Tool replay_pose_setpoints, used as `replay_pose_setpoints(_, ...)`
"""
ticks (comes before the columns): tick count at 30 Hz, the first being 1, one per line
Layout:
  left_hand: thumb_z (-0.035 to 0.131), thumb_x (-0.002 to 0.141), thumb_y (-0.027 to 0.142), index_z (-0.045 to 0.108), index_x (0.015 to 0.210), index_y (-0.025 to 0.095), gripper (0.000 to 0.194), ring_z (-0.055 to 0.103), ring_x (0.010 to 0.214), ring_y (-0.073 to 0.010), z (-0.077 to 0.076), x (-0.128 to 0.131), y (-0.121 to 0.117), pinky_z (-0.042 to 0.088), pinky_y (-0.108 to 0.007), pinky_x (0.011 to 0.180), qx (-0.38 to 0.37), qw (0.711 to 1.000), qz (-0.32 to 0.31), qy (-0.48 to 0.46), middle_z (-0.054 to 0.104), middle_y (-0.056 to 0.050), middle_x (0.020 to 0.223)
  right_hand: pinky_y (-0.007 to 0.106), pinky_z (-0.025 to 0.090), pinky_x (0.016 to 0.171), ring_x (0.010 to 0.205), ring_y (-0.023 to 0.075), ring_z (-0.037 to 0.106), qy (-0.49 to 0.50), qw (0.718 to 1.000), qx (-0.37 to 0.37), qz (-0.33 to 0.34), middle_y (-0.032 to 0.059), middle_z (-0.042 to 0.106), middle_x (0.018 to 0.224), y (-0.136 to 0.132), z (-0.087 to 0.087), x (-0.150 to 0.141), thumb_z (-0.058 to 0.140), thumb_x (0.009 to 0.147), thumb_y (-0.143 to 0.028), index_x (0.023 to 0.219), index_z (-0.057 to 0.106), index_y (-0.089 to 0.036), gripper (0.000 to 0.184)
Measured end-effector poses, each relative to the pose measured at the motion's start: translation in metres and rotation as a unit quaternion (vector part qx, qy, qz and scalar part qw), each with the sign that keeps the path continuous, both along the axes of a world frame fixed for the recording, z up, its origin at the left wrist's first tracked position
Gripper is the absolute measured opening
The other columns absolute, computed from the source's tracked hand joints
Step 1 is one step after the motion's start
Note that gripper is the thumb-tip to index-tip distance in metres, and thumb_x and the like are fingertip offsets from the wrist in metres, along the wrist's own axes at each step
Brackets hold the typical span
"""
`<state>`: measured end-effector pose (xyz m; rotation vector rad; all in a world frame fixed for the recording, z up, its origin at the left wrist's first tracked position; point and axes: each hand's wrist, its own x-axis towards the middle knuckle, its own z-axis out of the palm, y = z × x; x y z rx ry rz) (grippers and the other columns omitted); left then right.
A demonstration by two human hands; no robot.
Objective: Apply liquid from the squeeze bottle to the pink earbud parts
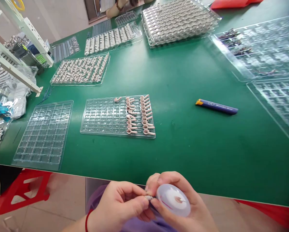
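Near the table's front edge, my left hand (123,204) pinches a small light-grey piece (148,197) between thumb and fingers. My right hand (192,199) is curled around a round, translucent white disc-like object (169,207) with a brownish spot near its middle. The right fingertips meet the small piece too, so both hands come together there. What lies under the fingers is hidden. Beyond the hands sits a clear plastic tray (103,117), with small beige earpiece-shaped parts (148,117) in its right-hand columns and one more at the top.
A dark-blue utility knife (216,107) with a yellow end lies on the green table (175,135). Another clear tray (44,132) is at left. Filled trays (81,69) and a tray stack (178,22) stand farther back. Clear trays (267,48) lie right; a metal frame (21,74) rises left.
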<state>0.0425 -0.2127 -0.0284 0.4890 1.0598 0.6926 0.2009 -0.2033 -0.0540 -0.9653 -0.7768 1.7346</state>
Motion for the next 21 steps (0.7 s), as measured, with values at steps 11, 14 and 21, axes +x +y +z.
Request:
replay_pose_setpoints(11, 0.08, 0.074, 0.045, 0.074, 0.08, 0.011, 0.034, 0.063, 0.061, -0.0105, 0.007, 0.0, 0.0, 0.051, -0.021, 0.063, 0.025, 0.999, 0.003, 0.021, 0.071, -0.004, 0.066, 0.027, 0.046, 0.056, 0.066, 0.0143, 0.057, 0.1, 0.981, -0.159, 0.047, -0.0019, 0.059, 0.076, 0.006, 0.002, 0.0, 0.084, 0.066, -0.041, 0.092, 0.053, -0.026, 0.043)
replay_pose_setpoints(14, 0.08, 0.074, 0.047, 0.074, 0.078, 0.011, 0.036, 0.061, 0.059, -0.0098, 0.007, 0.001, 0.001, 0.049, -0.02, 0.062, 0.028, 0.999, -0.001, 0.035, 0.069, -0.004, 0.064, 0.027, 0.046, 0.056, 0.064, 0.013, 0.055, 0.11, 0.978, -0.17, 0.055, -0.0036, 0.058, 0.075, 0.006, 0.005, -0.003, 0.084, 0.066, -0.041, 0.091, 0.052, -0.027, 0.043)
replay_pose_setpoints(21, 0.081, 0.068, 0.055, 0.074, 0.076, 0.011, 0.045, 0.058, 0.055, -0.0092, 0.008, 0.003, 0.003, 0.047, -0.021, 0.059, 0.011, 0.999, -0.004, 0.045, 0.067, -0.003, 0.06, 0.027, 0.045, 0.055, 0.058, 0.0115, 0.053, 0.128, 0.972, -0.18, 0.084, -0.0053, 0.055, 0.072, 0.008, 0.01, -0.005, 0.083, 0.067, -0.04, 0.09, 0.049, -0.026, 0.043)
